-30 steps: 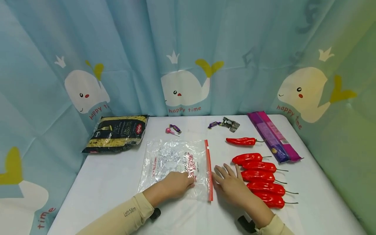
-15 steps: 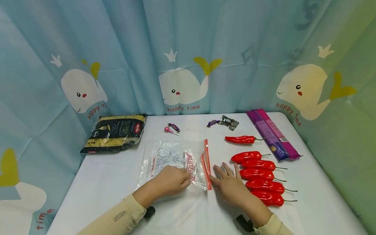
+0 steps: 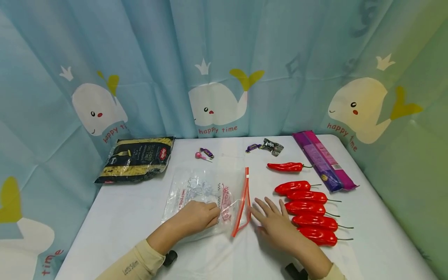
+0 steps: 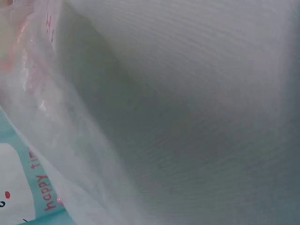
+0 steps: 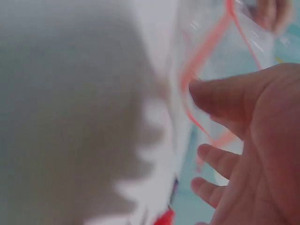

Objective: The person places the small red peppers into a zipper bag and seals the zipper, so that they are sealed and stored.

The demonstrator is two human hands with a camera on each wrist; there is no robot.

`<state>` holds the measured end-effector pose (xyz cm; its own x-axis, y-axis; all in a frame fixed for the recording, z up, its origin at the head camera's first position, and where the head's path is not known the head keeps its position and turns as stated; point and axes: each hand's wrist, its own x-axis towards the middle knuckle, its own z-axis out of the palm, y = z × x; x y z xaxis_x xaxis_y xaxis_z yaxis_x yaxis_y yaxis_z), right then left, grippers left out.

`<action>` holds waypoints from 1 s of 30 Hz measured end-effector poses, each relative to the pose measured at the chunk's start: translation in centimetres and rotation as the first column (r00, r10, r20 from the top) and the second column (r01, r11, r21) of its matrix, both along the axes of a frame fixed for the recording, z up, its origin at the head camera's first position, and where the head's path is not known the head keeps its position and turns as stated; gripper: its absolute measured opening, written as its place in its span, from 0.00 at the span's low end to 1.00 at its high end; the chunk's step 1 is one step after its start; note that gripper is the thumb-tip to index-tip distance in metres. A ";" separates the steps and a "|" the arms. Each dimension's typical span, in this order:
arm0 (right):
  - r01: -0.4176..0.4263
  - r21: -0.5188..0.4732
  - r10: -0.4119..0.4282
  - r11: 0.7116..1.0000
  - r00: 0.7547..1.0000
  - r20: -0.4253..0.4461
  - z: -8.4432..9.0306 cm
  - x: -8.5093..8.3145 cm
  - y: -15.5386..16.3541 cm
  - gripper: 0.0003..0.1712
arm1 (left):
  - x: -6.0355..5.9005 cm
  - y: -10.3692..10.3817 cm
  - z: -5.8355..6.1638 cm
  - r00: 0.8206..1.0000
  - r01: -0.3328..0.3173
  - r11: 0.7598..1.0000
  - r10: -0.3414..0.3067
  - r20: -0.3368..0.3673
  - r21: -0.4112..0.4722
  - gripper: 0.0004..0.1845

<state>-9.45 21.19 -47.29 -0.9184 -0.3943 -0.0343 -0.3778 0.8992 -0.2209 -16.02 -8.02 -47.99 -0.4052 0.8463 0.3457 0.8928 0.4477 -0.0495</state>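
At the far left corner of the table point(image 3: 115, 221) you have the black-and-yellow pasta packet point(image 3: 136, 158), well apart from your hands. Your left hand point(image 3: 194, 217) comes in from the near edge, back upward, its fingers curled and pinching the clear bag point(image 3: 206, 186) on its near side; the fingertips themselves are partly hidden. The bag lies mid-table, its length running left to right, its open mouth turned toward the right edge. Beyond it, near the far edge, a lollipop point(image 3: 198, 155) lies beside a small wrapped candy point(image 3: 206, 152).

The relation that counts, I'd judge, is between that mouth and your right hand. The red zip strip point(image 3: 240, 210) gapes in a narrow loop that runs from far to near, its near end swung leftward, and your right hand point(image 3: 278, 225) lies just to the right of it, nearer than your left. Your right fingers are spread and hold nothing, back of the hand up, tips toward the far edge and leaning left. One digit reaches the strip; you can't tell from here whether it touches.

Right of that hand, five red peppers point(image 3: 306, 209) form a row, stems toward the right edge, the nearest partly behind your wrist. A purple packet point(image 3: 323, 161) slants at the far right corner.
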 end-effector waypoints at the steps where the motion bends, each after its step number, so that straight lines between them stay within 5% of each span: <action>1: 0.001 -0.020 -0.002 1.000 1.000 -0.026 0.2 0.2 0.5 0.38 | 0.1 0.0 0.0 1.000 -0.002 1.000 0.002 0.009 -0.005 0.10; 7: 0.126 0.014 -0.124 0.992 0.988 -0.088 2.5 2.3 5.1 0.32 | 0.5 -0.3 0.1 0.997 -0.015 0.999 0.018 0.078 -0.029 0.09; 14: 0.170 0.207 -0.182 0.963 0.982 0.041 1.9 3.7 8.9 0.27 | 0.7 -0.7 0.0 0.994 -0.004 1.000 0.003 0.110 0.009 0.10; 21: 0.157 0.240 -0.182 0.958 0.980 0.086 0.9 3.5 8.6 0.29 | 0.6 -0.6 -0.3 0.994 0.005 0.999 -0.010 0.108 0.048 0.10; 30: 0.130 0.161 -0.150 0.978 0.982 0.118 1.7 2.1 4.9 0.31 | 0.3 0.1 -0.6 0.995 0.007 0.998 -0.012 0.103 0.056 0.09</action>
